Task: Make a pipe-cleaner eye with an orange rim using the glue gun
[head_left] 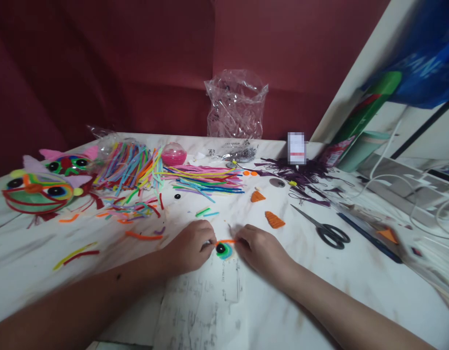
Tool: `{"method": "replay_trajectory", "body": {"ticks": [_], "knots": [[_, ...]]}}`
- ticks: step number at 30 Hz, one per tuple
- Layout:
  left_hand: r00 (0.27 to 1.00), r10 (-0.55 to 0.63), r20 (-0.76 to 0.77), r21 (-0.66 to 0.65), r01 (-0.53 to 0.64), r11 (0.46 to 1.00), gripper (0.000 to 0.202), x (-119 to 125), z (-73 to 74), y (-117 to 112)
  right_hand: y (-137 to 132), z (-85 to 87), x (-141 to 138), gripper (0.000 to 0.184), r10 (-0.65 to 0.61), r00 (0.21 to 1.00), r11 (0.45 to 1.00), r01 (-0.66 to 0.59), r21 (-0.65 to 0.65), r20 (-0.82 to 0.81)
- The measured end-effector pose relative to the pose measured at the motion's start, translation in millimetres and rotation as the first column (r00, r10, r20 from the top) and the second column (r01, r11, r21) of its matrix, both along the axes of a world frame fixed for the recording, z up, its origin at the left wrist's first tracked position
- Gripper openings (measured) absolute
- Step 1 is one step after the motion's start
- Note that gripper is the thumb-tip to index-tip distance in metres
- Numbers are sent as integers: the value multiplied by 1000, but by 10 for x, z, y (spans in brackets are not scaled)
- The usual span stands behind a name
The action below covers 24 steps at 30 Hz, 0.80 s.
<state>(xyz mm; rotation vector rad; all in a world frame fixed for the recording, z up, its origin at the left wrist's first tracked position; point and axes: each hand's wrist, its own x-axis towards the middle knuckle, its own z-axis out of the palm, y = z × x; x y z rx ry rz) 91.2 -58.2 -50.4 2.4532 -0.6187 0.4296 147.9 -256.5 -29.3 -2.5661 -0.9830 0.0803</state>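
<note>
An orange pipe cleaner (pixel 227 241) stretches between my two hands at the middle front. My left hand (pixel 195 247) pinches its left end, and my right hand (pixel 259 250) pinches the right end. Just under it sits a small eye piece (pixel 224 251), a black googly eye on green and blue curls; whether it is joined to the orange strip I cannot tell. Beneath lies a sheet of paper (pixel 206 306) with handwriting. Short green and blue pipe cleaner bits (pixel 203 212) lie beyond my left hand, and an orange ribbed piece (pixel 274 219) lies beyond my right.
Scissors (pixel 324 228) and a dark blue cutter-like tool (pixel 370 238) lie at right. Bundled pipe cleaners (pixel 125 165) fill the back left, beside two decorated masks (pixel 38 192). Purple shredded strands (pixel 300 170), a clear plastic bag (pixel 237 107) and a pink-bottomed dome (pixel 174 154) stand behind.
</note>
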Motion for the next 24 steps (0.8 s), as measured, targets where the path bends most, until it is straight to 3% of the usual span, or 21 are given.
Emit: {"method": "replay_trajectory", "body": {"ticks": [10,16,20,24], "knots": [[999,25,-32,22,-24,999,10,-29,31,4,54,-72,12,15,82,996,995,-84,59,43],[990,98,101,63,-105,992,12,-37,-2,72,-28,41,210,12,-88,989,991,76,111,115],[981,-59,186,172,27,985,12,-132,55,120,-73,46,295,11,-142,982,981,123,147,123],[938,-302,169,273,250,929,18,-236,97,99,-109,131,398,14,-174,975,972,148,182,138]]}}
